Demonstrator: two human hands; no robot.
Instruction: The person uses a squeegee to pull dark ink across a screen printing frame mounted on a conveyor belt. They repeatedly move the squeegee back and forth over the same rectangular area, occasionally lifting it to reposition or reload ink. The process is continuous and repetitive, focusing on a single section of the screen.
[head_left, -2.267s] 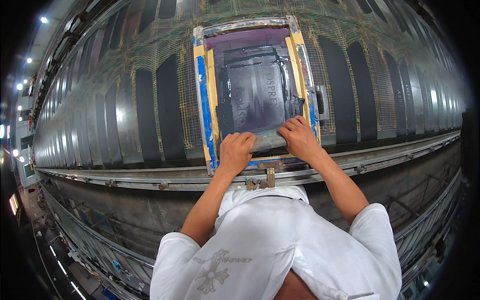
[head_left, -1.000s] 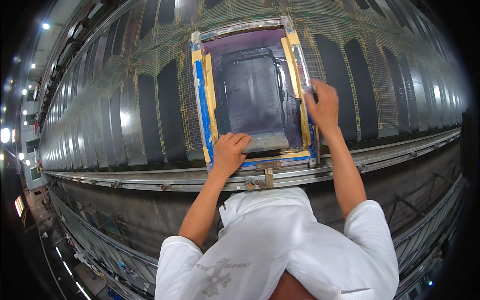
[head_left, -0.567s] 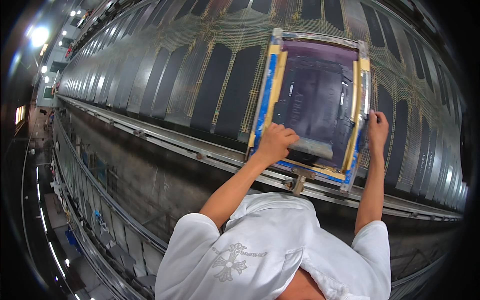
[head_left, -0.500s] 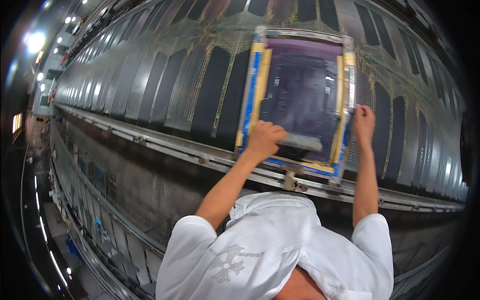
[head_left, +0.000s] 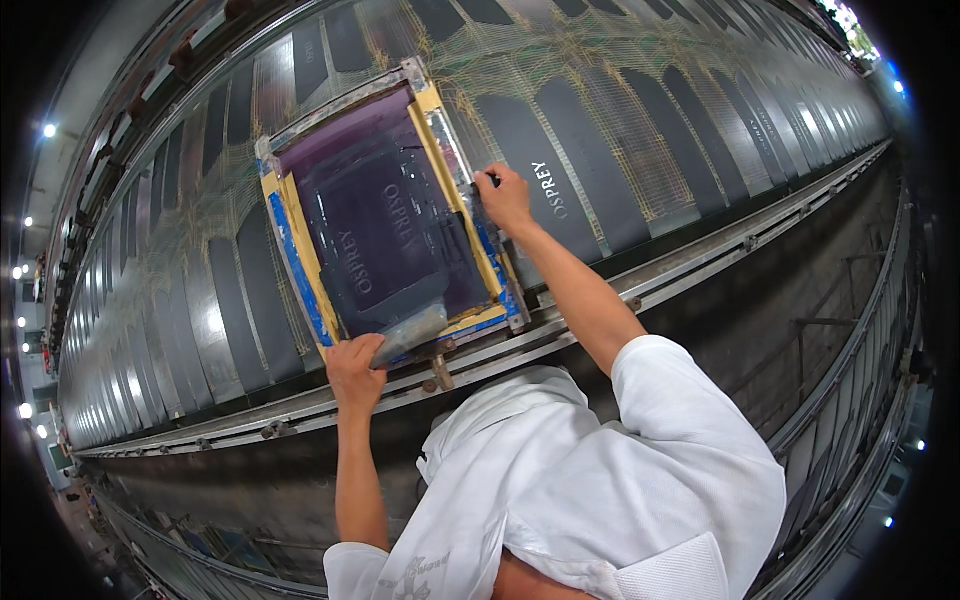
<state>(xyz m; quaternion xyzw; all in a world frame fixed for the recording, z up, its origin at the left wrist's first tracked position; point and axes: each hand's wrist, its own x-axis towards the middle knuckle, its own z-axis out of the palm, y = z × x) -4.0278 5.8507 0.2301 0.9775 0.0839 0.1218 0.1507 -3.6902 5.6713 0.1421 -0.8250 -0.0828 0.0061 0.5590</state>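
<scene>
A rectangular screen-printing frame [head_left: 292, 248], edged with blue and yellow tape, lies on the long table ahead of me. Its purple mesh [head_left: 345, 130] has dark wet ink over a stencil with pale lettering. My left hand [head_left: 355, 372] is closed round the left end of a squeegee [head_left: 412, 334], which lies slantwise across the frame's near end. At the frame's right side, my right hand [head_left: 505, 199] grips a small dark handle [head_left: 490, 180], most of it hidden by the fingers.
Dark fabric pieces [head_left: 580, 150] lie in rows along the table, with yellowish threadlike mesh between them; some carry pale lettering. A metal rail [head_left: 700, 253] runs along the near edge, and a bracket [head_left: 440, 372] on the frame meets it. Another railing [head_left: 850, 340] stands at lower right.
The view has turned, so the frame and both hands appear farther left and more tilted. The squeegee has come nearer the frame's near edge, still in my left hand. My right hand remains at the frame's right side.
</scene>
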